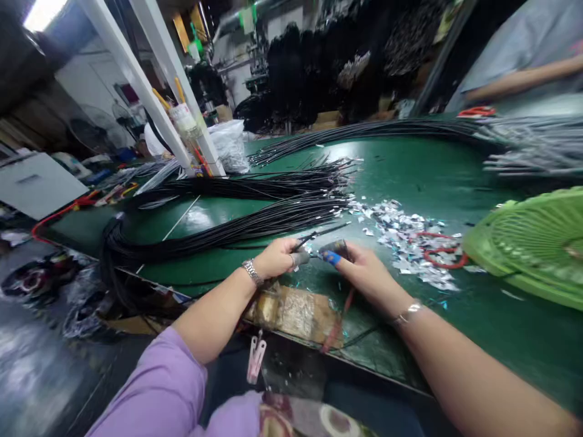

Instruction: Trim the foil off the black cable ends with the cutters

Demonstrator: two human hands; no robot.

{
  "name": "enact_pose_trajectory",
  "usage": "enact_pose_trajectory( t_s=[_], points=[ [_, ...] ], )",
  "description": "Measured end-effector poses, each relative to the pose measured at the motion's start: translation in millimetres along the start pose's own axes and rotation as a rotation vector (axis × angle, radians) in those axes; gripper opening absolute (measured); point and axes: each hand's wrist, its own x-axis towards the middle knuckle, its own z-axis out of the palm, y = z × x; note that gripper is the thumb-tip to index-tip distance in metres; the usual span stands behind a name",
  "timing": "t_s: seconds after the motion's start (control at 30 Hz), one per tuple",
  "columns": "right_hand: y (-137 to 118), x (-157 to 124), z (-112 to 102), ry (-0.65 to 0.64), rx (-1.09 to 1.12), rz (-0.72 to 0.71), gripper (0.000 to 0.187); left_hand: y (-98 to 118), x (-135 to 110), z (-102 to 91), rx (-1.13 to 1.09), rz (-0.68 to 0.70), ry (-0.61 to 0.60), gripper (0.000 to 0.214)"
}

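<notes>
My left hand [281, 256], with a wrapped thumb and a metal watch band at the wrist, is closed on a thin black cable [328, 230]. Part of the cable sticks out to the right past the fingers. Close beside it, my right hand [359, 267] pinches at the cable's end, its thumb in blue tape and a finger in a dark cover. What exactly lies between those fingertips is too small to make out. Behind both hands lies a thick bundle of black cables [237, 226], its stripped-looking ends near loose foil scraps [405, 237].
A green fan [528, 249] stands at the right, near a red cord loop [444, 258]. Grey cables [537, 145] lie at the back right, by a person's arm [528, 79]. A taped cardboard piece [296, 312] and a pink clothes peg [255, 359] are at the front edge.
</notes>
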Motion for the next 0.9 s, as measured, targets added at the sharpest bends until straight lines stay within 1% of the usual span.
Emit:
enact_pose_trajectory(
  t_s=[0.07, 0.13, 0.23, 0.3, 0.4, 0.47, 0.5, 0.6, 0.67, 0.73, 0.83, 0.9],
  points=[
    [0.9, -0.9, 2.1, 0.002, 0.044, 0.010, 0.030, -2.5, 0.4, -0.6, 0.003, 0.015, -0.002, 0.016],
    [2.0, -1.8, 4.3, -0.016, 0.130, 0.056, 0.032, -3.7, 0.5, -0.9, -0.007, 0.026, -0.005, 0.020],
    [4.5, -2.6, 7.4, -0.083, 0.348, 0.197, 0.040, -2.6, -0.3, -0.8, -0.049, 0.032, -0.013, 0.027],
    [6.1, -2.1, 8.8, -0.135, 0.463, 0.264, 0.043, -1.2, -1.0, -0.6, -0.068, 0.040, -0.019, 0.031],
    [7.1, -1.1, 9.2, -0.180, 0.512, 0.295, 0.042, -0.6, -1.4, -0.1, -0.079, 0.053, -0.018, 0.033],
    [6.8, -1.2, 8.5, -0.159, 0.423, 0.238, 0.036, -1.3, -1.1, 0.2, -0.070, 0.052, -0.011, 0.032],
    [6.4, -1.7, 8.0, -0.126, 0.333, 0.175, 0.032, -1.9, -0.8, 0.3, -0.054, 0.047, -0.007, 0.030],
    [5.4, -4.1, 5.9, 0.009, 0.001, -0.080, 0.022, -4.0, -0.2, 0.2, 0.040, 0.058, 0.016, 0.027],
    [5.6, -5.5, 4.3, 0.048, -0.136, -0.186, 0.021, -5.4, -0.1, -0.5, 0.115, 0.106, 0.030, 0.025],
    [6.5, -5.7, 2.8, 0.020, -0.152, -0.208, 0.023, -6.7, -0.2, -1.6, 0.176, 0.162, 0.038, 0.023],
    [8.2, -4.2, 1.4, -0.063, -0.064, -0.154, 0.029, -7.7, -0.6, -3.2, 0.209, 0.198, 0.027, 0.022],
    [8.3, -3.0, 1.8, -0.097, -0.008, -0.109, 0.033, -7.3, -1.0, -3.6, 0.201, 0.209, -0.006, 0.023]
  ],
)
